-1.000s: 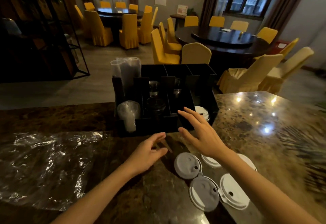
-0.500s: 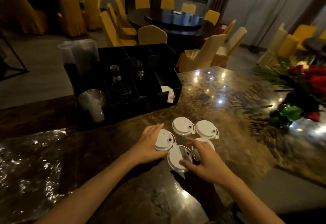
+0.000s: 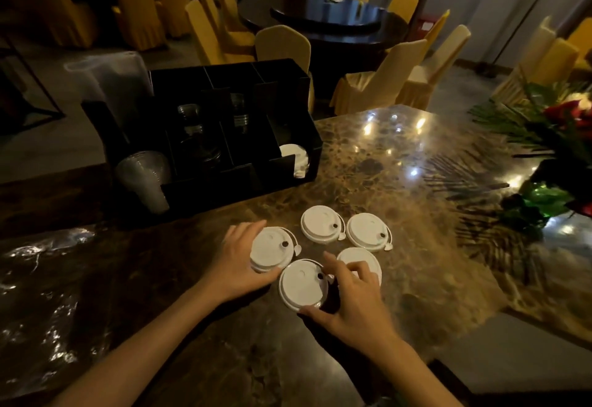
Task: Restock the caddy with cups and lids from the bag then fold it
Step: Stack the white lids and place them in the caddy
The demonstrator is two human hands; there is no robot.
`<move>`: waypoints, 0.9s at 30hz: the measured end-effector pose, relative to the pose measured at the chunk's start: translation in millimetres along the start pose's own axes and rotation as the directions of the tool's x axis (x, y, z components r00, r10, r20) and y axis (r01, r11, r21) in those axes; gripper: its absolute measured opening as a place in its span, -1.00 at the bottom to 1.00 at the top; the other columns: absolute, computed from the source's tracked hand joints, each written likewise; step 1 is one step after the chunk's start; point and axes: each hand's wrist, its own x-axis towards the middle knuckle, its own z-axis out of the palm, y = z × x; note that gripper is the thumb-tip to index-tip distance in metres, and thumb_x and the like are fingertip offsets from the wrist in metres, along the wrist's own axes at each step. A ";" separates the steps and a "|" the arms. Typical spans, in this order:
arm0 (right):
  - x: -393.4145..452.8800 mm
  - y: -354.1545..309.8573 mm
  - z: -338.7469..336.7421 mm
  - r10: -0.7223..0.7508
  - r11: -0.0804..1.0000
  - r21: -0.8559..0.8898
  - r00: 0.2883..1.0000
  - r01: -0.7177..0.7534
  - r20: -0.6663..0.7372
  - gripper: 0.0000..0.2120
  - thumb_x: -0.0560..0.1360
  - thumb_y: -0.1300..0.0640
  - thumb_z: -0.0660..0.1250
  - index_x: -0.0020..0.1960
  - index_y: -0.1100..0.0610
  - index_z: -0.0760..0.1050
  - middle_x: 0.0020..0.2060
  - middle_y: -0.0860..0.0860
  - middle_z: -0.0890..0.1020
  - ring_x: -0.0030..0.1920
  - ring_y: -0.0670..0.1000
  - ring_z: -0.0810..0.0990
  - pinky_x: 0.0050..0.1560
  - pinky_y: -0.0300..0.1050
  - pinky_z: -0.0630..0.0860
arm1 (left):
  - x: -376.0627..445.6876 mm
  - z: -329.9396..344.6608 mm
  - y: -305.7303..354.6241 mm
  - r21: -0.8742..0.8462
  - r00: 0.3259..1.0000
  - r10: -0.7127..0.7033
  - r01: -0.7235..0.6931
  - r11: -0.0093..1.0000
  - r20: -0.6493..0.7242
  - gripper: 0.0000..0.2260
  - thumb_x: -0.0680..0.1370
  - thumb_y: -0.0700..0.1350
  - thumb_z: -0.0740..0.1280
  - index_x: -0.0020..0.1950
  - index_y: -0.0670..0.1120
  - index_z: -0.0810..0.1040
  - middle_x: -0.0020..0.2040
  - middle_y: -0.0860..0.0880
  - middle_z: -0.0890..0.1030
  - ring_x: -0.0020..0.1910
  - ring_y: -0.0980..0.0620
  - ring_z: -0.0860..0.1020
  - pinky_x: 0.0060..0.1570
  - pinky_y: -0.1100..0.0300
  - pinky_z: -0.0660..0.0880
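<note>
Several white lids lie on the marble counter (image 3: 400, 182) in front of the black caddy (image 3: 224, 189). My left hand (image 3: 234, 265) grips the left lid (image 3: 272, 248) at its near edge. My right hand (image 3: 352, 304) pinches the nearest lid (image 3: 301, 283) between thumb and fingers and partly covers another lid (image 3: 362, 259). Two more lids (image 3: 322, 224) (image 3: 368, 232) lie just beyond. The caddy holds clear cups (image 3: 144, 176) at its left, dark cups in the middle and white lids (image 3: 294, 157) in its right slot. The clear plastic bag (image 3: 38, 278) lies flat at the left.
A flower arrangement (image 3: 551, 150) with red blooms and green fronds stands at the counter's right. The counter's edge runs along the lower right. Round tables and yellow-covered chairs (image 3: 282, 45) fill the room beyond the caddy.
Both hands dropped from the caddy's front onto the lids a second ago. Since half a second ago they have closed a little more on the two nearest lids.
</note>
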 end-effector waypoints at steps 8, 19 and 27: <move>15.3 -0.8 10.6 -0.049 0.991 0.123 0.996 0.058 -0.072 0.22 0.28 -0.56 0.36 0.67 0.04 -0.08 -0.06 -0.32 0.54 0.18 -0.03 0.36 0.09 -0.03 0.23 | -39.5 8.2 30.5 -0.150 0.998 -0.045 0.049 0.987 0.034 -0.16 0.31 0.28 0.56 0.52 0.04 0.40 0.39 0.14 0.45 0.35 0.17 0.43 0.37 0.14 0.46; 16.0 26.4 1.5 -0.193 0.981 0.015 0.981 0.193 -0.008 -0.14 0.30 -0.53 0.37 0.47 -0.12 0.42 0.23 -0.22 0.60 0.26 0.06 0.42 0.13 -0.07 0.15 | -44.3 38.3 47.0 -0.024 0.999 -0.019 0.020 1.000 0.051 -0.20 0.36 0.32 0.44 0.53 0.03 0.38 0.40 0.15 0.42 0.37 0.19 0.37 0.33 0.41 0.24; 19.9 25.6 -5.2 -0.290 0.952 -0.088 0.956 0.294 0.049 -0.19 0.33 -0.46 0.35 0.45 -0.05 0.42 0.20 -0.12 0.58 0.31 0.10 0.32 0.15 0.06 0.27 | -46.5 44.6 46.8 -0.009 0.997 -0.045 0.046 0.999 0.070 -0.15 0.37 0.28 0.45 0.59 0.02 0.30 0.48 0.11 0.39 0.43 0.14 0.30 0.39 0.31 0.23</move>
